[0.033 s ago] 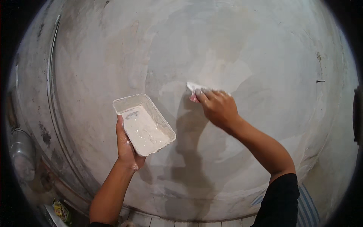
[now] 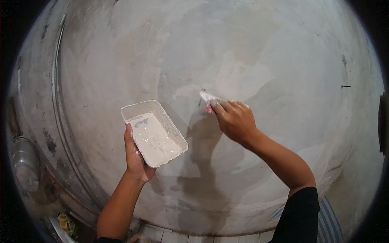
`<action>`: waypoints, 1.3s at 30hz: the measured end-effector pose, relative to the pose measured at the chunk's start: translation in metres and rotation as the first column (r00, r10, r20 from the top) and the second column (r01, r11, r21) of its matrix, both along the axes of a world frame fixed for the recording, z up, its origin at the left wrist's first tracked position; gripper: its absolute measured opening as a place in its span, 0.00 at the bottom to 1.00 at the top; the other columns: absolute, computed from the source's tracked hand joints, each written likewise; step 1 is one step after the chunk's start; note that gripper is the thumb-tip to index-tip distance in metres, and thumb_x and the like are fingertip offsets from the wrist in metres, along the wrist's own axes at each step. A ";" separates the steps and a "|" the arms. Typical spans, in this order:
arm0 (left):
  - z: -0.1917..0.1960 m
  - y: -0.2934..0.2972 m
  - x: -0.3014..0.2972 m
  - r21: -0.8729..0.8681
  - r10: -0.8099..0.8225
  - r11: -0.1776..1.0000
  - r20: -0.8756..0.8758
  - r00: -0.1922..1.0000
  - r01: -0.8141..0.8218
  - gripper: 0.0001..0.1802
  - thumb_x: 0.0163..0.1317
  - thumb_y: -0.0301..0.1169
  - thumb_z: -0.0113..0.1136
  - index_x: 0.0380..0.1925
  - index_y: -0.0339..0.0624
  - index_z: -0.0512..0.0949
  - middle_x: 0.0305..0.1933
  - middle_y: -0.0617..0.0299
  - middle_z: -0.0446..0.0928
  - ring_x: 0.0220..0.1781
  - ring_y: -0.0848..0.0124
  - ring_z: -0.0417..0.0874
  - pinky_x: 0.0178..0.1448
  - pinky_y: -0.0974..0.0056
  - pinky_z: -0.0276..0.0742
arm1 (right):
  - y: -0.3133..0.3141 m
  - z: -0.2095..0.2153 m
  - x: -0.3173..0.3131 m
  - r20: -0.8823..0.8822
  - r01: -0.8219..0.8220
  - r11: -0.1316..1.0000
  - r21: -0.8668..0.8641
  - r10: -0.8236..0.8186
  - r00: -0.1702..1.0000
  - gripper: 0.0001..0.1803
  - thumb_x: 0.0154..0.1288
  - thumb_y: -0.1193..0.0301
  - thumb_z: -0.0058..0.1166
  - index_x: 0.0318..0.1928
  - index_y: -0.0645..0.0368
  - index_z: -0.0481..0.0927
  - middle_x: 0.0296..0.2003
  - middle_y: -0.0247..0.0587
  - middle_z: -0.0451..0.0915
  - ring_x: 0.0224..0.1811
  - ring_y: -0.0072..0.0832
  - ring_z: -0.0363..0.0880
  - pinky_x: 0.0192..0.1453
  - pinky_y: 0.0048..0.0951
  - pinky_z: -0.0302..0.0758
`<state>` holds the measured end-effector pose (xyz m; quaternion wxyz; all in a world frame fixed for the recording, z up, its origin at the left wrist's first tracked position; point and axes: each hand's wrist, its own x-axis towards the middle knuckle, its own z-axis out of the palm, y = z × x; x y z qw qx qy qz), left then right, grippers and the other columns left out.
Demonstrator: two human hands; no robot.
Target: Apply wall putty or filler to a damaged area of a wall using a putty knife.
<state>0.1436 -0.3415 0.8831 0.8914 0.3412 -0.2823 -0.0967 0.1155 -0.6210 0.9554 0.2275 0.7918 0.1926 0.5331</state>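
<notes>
My left hand (image 2: 137,158) is closed around a white rectangular plastic tub (image 2: 175,128), held tilted, with the thumb on its left rim. Creamy white paste (image 2: 154,139) covers the tub's bottom. To the right, my right hand (image 2: 236,119) grips a flat spreader (image 2: 206,96) smeared with white, with a pinkish-red patch below it. The fingers hide most of the spreader, so its exact kind is unclear. Its tip is at the grey plastered wall (image 2: 190,36), close to a small dark mark (image 2: 204,90); whether it touches cannot be told.
A pipe or cable (image 2: 54,77) runs down the wall's left side. A silvery rounded container (image 2: 25,162) stands at the far left, with a yellow-green packet (image 2: 67,224) below. A nail (image 2: 345,86) sticks out at right. Blue-striped cloth (image 2: 330,220) shows at lower right.
The spreader and my right hand have shifted slightly down on the wall, and a dark mark now shows above the spreader's tip. My left hand holds the tub as before.
</notes>
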 end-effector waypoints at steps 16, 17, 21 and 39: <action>-0.060 -0.023 0.001 0.004 0.006 1.000 -0.002 1.000 -0.006 0.51 0.67 0.75 0.27 0.77 0.50 0.54 0.74 0.52 0.64 0.73 0.56 0.71 0.73 0.47 0.73 | 0.075 -0.048 -0.015 -0.090 -0.081 0.130 0.988 0.922 0.377 0.13 0.71 0.71 0.55 0.46 0.71 0.77 0.32 0.51 0.82 0.34 0.24 0.80 0.42 0.32 0.76; -0.062 -0.026 -0.001 0.007 0.004 1.000 -0.005 1.000 -0.004 0.51 0.67 0.75 0.27 0.77 0.50 0.54 0.74 0.52 0.64 0.73 0.56 0.71 0.73 0.47 0.73 | 0.078 -0.050 -0.014 -0.089 -0.077 0.127 0.989 0.922 0.378 0.13 0.71 0.71 0.55 0.46 0.71 0.77 0.32 0.51 0.82 0.34 0.24 0.80 0.42 0.32 0.76; -0.068 -0.034 -0.009 -0.007 -0.022 1.000 -0.043 0.999 0.021 0.52 0.67 0.76 0.27 0.78 0.50 0.53 0.75 0.52 0.62 0.76 0.56 0.66 0.77 0.47 0.67 | 0.082 -0.063 -0.010 -0.222 -0.055 0.268 0.962 0.883 0.413 0.15 0.69 0.71 0.56 0.48 0.72 0.77 0.35 0.56 0.83 0.37 0.37 0.83 0.46 0.38 0.77; -0.081 -0.048 0.005 -0.027 -0.028 0.999 -0.120 0.992 0.025 0.48 0.70 0.72 0.28 0.74 0.46 0.59 0.70 0.53 0.70 0.69 0.58 0.76 0.72 0.49 0.74 | 0.083 -0.084 0.012 0.024 0.391 -0.111 0.914 0.975 0.219 0.10 0.72 0.78 0.54 0.49 0.71 0.78 0.39 0.45 0.84 0.37 0.28 0.84 0.42 0.32 0.81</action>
